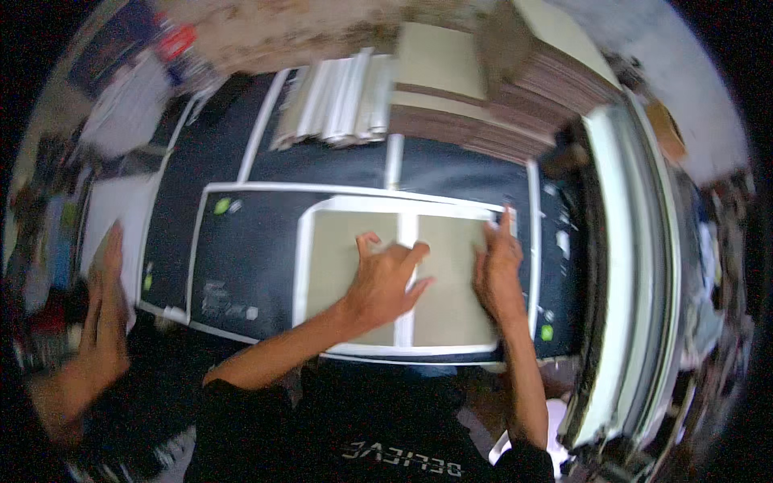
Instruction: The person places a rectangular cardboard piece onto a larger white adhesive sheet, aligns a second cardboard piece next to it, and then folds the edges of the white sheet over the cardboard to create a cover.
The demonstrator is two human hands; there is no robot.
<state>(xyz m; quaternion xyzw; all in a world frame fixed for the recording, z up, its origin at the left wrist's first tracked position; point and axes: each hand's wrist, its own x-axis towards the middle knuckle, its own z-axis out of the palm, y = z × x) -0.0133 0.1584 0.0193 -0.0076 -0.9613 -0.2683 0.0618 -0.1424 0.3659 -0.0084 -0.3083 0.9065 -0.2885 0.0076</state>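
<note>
We have the tan, white-bordered panel [452, 282] lying flat on the black work surface [245, 270] before us, our left hand [388, 278] over its middle with fingers spread apart and nothing clamped between them. Our right hand [500, 272] is at the panel's right edge, one finger pointing away from us, though we cannot tell whether the others grip the border; beyond, white strips [342, 97] lie beside stacked boards [511, 105].
</note>
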